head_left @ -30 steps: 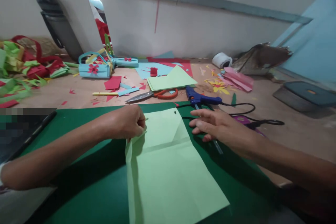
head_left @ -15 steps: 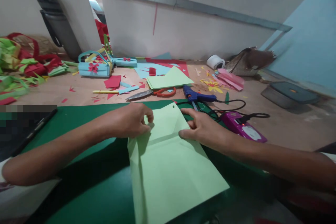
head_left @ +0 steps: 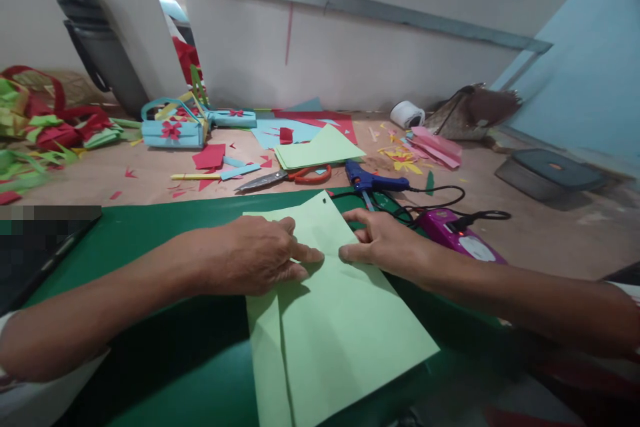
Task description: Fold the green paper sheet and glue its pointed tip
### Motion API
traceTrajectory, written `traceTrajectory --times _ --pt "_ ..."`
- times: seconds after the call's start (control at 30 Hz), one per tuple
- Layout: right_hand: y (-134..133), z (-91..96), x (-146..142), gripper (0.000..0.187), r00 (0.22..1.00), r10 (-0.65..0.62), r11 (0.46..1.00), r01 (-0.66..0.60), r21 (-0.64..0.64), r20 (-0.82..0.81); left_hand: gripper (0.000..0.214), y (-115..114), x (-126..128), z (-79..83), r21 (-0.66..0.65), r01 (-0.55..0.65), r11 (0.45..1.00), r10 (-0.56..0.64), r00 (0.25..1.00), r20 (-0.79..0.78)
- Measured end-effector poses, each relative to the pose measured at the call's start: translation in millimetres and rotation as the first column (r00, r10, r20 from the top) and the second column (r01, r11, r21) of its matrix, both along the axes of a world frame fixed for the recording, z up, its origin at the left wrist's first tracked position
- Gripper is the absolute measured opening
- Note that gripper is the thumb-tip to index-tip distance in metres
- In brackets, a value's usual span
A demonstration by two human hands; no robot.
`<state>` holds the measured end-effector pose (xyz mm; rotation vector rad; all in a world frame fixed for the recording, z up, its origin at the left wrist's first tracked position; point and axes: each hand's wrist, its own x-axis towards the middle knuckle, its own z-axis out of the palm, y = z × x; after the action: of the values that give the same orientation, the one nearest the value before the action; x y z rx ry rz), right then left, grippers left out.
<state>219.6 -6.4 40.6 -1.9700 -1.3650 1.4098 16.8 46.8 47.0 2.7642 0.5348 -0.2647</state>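
Observation:
A light green paper sheet [head_left: 340, 333] lies on a dark green mat [head_left: 165, 353] in front of me, with a folded strip along its left edge. My left hand [head_left: 260, 253] lies flat on the sheet's upper left part, fingers stretched out and pressing down. My right hand [head_left: 383, 243] rests on the sheet's right edge, its fingertips bent onto the paper close to the left hand's fingertips. Neither hand is lifting anything.
Beyond the mat lie orange-handled scissors [head_left: 285, 177], a blue glue gun [head_left: 370, 181] with a black cord, a purple device [head_left: 453, 230], a stack of light green sheets [head_left: 320, 150], light blue paper baskets [head_left: 173, 130], paper scraps and a tape roll [head_left: 406, 113].
My left hand let go of the pinched left edge and flattened onto the sheet, moving right. My right hand came in from the right and settled on the paper's right edge.

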Motion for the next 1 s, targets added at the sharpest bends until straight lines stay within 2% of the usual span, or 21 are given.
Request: traceTrajectory --times 0.1,0.2,0.3,0.47,0.63,1.0 --pt "-5 0.3 1 0.007 1.0 0.012 1.0 -0.012 0.003 0.013 0.032 0 1 -1.1 0.012 -0.001 1.0 0.001 1.0 -0.009" --pt "-6 -1.1 3 0.025 0.993 0.076 0.995 -0.082 0.056 0.095 0.032 0 2 -1.9 0.022 0.011 1.0 -0.01 1.0 -0.021" --pt "-3 -2.4 4 0.031 0.981 0.129 0.986 -0.143 0.087 0.145 0.031 1 2 -2.0 0.041 0.026 0.999 -0.026 1.0 -0.016" --pt "4 -1.7 0 0.03 0.953 0.219 0.962 -0.247 0.117 0.208 0.03 2 2 -0.2 0.031 0.044 0.999 -0.044 0.999 0.003" --pt "11 -2.2 -4 0.026 0.929 0.297 0.945 -0.319 0.073 0.221 0.028 4 1 0.7 -0.018 0.03 0.999 -0.03 1.0 0.003" --pt "32 0.6 -10 0.021 0.78 0.46 0.869 -0.494 -0.034 0.425 0.026 4 -5 3.8 -0.115 -0.011 0.993 0.016 0.999 0.045"
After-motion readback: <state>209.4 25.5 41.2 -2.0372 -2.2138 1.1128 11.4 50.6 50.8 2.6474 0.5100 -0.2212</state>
